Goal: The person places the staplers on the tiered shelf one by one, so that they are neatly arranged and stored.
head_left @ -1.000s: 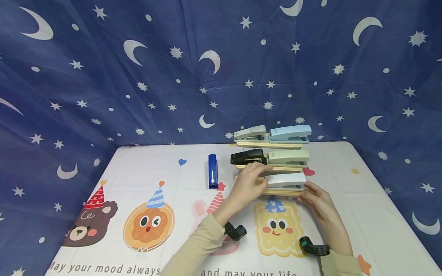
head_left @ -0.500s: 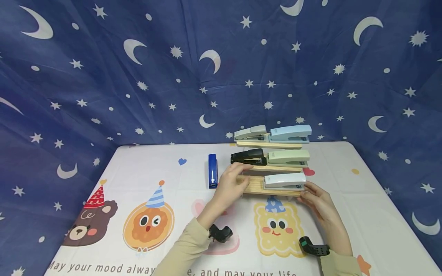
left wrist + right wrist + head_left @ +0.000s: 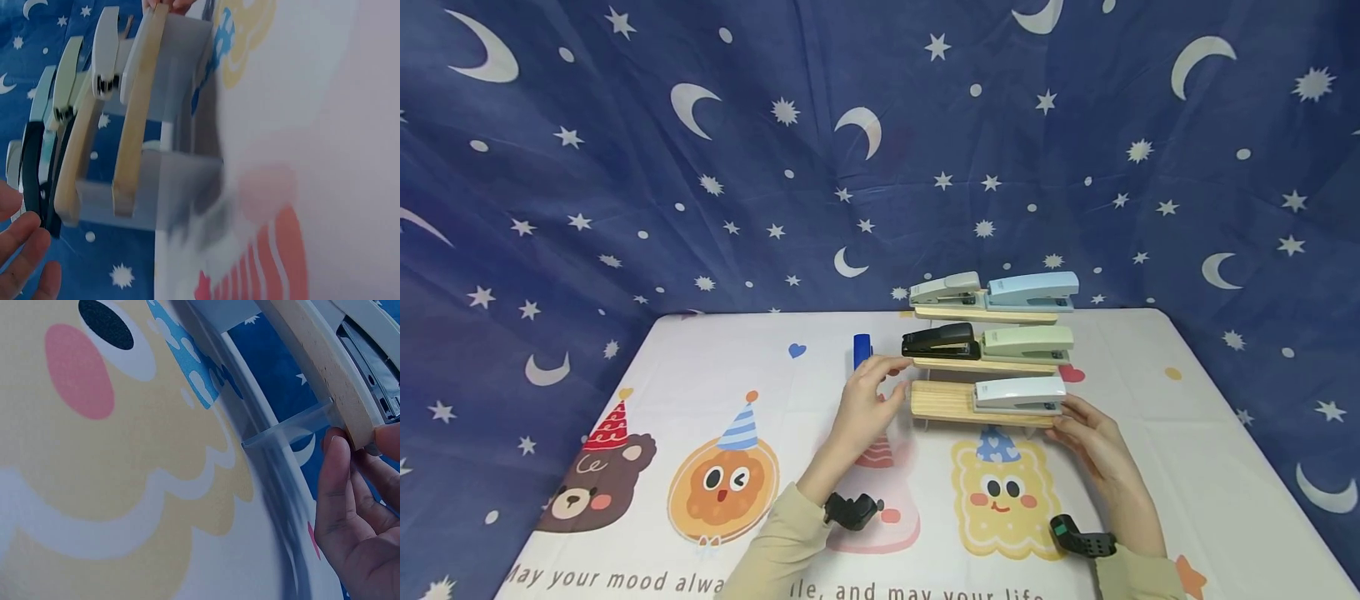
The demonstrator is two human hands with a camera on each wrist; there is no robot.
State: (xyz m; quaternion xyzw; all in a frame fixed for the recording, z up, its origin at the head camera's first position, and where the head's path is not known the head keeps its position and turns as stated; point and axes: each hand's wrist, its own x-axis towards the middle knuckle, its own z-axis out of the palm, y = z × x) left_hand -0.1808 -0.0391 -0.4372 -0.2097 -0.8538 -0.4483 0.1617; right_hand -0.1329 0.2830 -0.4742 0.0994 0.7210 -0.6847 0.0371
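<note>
A three-tier display rack has wooden shelves on clear supports. Its lowest shelf carries a white stapler at the right. My right hand pinches that shelf's right end; in the right wrist view the thumb is above and the fingers below. My left hand, holding nothing, is just left of the rack, thumb and fingers parted. Behind it stands a blue stapler, mostly covered in the head view. On the middle shelf sit a black stapler and a pale green stapler.
The top shelf bears a grey stapler and a light blue stapler. Under the rack lies a white cartoon-printed tablecloth. A dark blue moon-and-star curtain hangs behind the table's far edge.
My left hand has moved left from the white stapler, off the lowest shelf, baring the shelf's left part and covering much of the blue stapler. My right hand has stayed at the shelf's end.
</note>
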